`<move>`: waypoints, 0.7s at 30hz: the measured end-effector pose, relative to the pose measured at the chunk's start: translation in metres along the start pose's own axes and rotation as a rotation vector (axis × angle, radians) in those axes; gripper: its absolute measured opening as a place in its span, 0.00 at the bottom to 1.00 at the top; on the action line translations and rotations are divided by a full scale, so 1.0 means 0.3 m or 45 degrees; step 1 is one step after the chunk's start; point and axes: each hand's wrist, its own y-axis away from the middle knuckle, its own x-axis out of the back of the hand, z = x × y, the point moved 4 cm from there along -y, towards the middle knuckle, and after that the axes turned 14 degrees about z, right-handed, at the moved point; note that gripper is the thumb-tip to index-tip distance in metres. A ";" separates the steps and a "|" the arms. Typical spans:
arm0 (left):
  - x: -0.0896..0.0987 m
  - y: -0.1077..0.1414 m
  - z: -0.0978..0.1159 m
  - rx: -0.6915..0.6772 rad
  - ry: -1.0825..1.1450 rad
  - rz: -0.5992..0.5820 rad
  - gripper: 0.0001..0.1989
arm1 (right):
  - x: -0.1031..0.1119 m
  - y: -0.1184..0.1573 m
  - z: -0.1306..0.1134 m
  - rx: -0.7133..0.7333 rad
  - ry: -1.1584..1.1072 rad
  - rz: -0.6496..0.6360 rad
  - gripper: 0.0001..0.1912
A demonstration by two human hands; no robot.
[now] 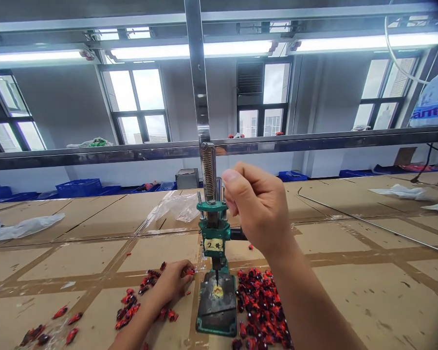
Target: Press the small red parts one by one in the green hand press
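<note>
A small green hand press (214, 231) marked "2#" stands in the middle, its thin punch pin above a yellowish spot on the dark base plate (217, 311). My right hand (259, 206) is closed in a fist beside the press's upper right side; the black shaft (237, 234) runs behind my wrist, and whatever lies inside the fingers is hidden. Left of the base, my left hand (175, 279) pinches a small red piece (191, 271) between thumb and fingers. A heap of red-and-black small parts (261, 306) lies right of the press.
More red-and-black parts (127, 306) lie scattered on the left of the cardboard-covered table (336, 287). A clear plastic bag (182, 206) is behind the press. A metal rail (142, 151) crosses above the table, and a thin metal rod (368, 221) lies at the right.
</note>
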 end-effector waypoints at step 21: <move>-0.175 0.244 0.277 0.336 -0.068 0.605 0.07 | 0.004 0.038 -0.005 0.039 -0.095 0.016 0.22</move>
